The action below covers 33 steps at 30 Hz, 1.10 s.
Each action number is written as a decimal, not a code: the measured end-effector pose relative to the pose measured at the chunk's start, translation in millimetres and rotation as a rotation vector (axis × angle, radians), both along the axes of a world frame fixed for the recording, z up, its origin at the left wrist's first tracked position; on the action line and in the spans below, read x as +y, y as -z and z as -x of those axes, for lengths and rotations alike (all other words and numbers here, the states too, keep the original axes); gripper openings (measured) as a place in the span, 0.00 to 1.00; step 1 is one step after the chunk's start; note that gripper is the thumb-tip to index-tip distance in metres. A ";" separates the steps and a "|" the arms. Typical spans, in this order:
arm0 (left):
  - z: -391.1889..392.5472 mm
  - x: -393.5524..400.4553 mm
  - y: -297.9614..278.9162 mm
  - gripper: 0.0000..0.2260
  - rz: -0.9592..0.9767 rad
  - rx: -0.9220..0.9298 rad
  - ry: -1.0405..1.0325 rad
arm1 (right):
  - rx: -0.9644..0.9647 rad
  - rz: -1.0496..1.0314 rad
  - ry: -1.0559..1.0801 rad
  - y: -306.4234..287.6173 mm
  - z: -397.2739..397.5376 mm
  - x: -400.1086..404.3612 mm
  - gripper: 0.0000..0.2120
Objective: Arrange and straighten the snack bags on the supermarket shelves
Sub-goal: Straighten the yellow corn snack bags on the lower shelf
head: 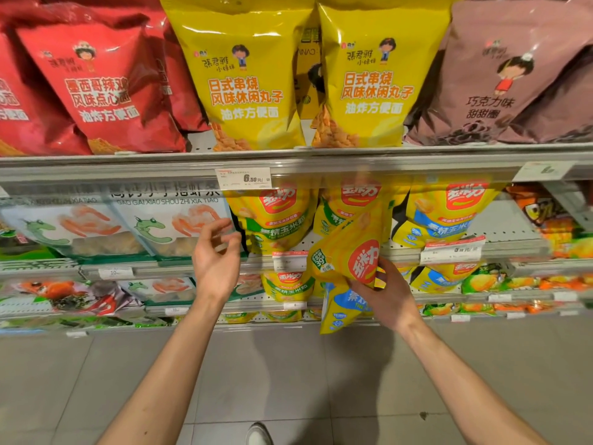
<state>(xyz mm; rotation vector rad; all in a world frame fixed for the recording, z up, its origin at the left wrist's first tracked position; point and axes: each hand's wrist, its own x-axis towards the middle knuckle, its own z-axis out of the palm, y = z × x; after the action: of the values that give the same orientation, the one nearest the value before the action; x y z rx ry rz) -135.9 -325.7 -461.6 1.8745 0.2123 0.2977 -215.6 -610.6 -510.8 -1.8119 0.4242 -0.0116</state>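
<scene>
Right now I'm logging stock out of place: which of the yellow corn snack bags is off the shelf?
The tilted yellow bag held in the right hand, in front of the shelf edge; the other corn snack bags stand on the shelves.

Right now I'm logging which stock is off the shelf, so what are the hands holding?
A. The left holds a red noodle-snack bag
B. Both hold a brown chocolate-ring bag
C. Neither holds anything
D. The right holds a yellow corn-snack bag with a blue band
D: the right hand grips the tilted yellow corn-snack bag with a blue band in front of the shelves, while the left hand is open and empty.
</scene>
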 end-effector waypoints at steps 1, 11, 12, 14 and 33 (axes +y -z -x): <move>6.6 0.9 4.2 0.08 -0.008 0.022 0.060 | -0.004 0.001 -0.010 -3.2 0.5 0.6 0.27; 65.2 -44.4 30.9 0.35 0.089 0.497 0.726 | -0.024 0.041 -0.107 -26.7 -0.4 14.3 0.19; 67.4 -49.5 31.5 0.36 0.130 0.499 0.733 | -0.015 0.041 -0.104 -27.4 -1.0 17.0 0.20; 70.1 -57.8 34.6 0.39 0.152 0.475 0.715 | 0.004 0.022 -0.086 -27.2 -2.1 22.2 0.22; 98.5 -49.5 14.4 0.20 0.148 0.436 0.534 | 0.147 -0.096 -0.275 -34.9 24.7 -37.0 0.35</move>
<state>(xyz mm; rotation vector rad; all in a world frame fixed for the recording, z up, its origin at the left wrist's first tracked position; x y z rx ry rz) -234.4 -375.2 -476.0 1.7536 0.0195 -0.4823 -240.3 -647.6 -475.8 -1.7686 0.2708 0.3286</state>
